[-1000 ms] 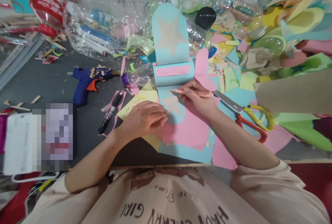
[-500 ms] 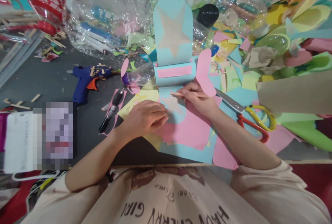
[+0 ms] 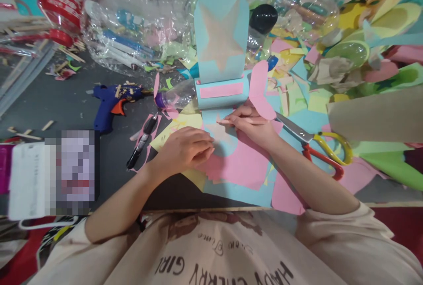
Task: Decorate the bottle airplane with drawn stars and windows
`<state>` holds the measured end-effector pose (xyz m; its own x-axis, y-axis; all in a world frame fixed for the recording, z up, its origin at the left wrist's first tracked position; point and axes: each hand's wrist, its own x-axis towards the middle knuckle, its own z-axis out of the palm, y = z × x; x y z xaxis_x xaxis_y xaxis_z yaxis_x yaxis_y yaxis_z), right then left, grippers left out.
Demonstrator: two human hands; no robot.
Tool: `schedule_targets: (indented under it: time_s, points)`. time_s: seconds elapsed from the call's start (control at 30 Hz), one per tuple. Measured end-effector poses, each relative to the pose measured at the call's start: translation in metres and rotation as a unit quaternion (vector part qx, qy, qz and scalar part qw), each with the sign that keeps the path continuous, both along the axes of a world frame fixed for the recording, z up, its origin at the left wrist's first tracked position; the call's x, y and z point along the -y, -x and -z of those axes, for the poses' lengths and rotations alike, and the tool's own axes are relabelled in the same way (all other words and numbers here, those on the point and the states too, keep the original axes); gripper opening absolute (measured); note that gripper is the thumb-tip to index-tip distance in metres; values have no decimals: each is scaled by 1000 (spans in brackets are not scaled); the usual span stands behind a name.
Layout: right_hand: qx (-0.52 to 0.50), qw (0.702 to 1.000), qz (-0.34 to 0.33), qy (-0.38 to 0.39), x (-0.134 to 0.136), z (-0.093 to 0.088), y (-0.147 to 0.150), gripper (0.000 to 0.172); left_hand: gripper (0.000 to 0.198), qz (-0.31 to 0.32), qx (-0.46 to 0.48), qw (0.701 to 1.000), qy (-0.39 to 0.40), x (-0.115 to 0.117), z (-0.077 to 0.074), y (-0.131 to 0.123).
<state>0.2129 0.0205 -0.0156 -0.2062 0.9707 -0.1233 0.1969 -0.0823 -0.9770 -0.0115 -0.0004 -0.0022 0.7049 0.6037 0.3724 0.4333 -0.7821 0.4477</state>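
A plastic bottle (image 3: 178, 96) lies on its side, wrapped in a light blue paper band (image 3: 222, 90) with a pink strip. A tall blue flap with a tan star (image 3: 220, 34) stands up from the band, and a pink paper wing (image 3: 259, 89) sticks out on the right. My right hand (image 3: 253, 125) pinches a thin pink stick (image 3: 246, 120) just below the band, over a lower blue flap (image 3: 224, 137). My left hand (image 3: 185, 148) rests curled on the pink and yellow paper sheets (image 3: 244, 161), fingertips touching that flap's edge.
A blue glue gun (image 3: 110, 102) and a black pen (image 3: 142, 142) lie left of the bottle. Scissors with red and yellow handles (image 3: 317, 146) lie to the right. Crinkled clear plastic (image 3: 139, 20), a black cap (image 3: 263, 18) and heaps of coloured paper scraps fill the back and right.
The blue star flap appears slightly higher and larger in view. Both hands stay almost in place; the right hand has edged a little upward toward the band.
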Motion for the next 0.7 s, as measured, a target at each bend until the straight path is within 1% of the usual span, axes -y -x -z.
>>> schedule_targets:
  time_s: [0.07, 0.13, 0.27, 0.47, 0.57, 0.7]
  points:
    - [16, 1000, 9, -5, 0, -1, 0, 27, 31, 0, 1, 1000, 0, 0, 0, 0]
    - [11, 1000, 12, -2, 0, -1, 0, 28, 30, 1, 1, 1000, -1, 0, -1, 0]
    - [-11, 999, -17, 26, -1, -2, 0, 32, 31, 0, 4, 1000, -7, 0, -1, 0]
    - [6, 999, 8, -34, -2, -2, 3, 27, 30, 0, 5, 1000, -14, 0, -2, -1]
    - [12, 998, 25, -47, -1, -1, 6, 26, 30, -1, 2, 1000, -12, 0, -1, 0]
    - [10, 998, 31, -54, 0, -1, 6, 19, 29, -4, 1, 1000, -10, 0, -1, 0]
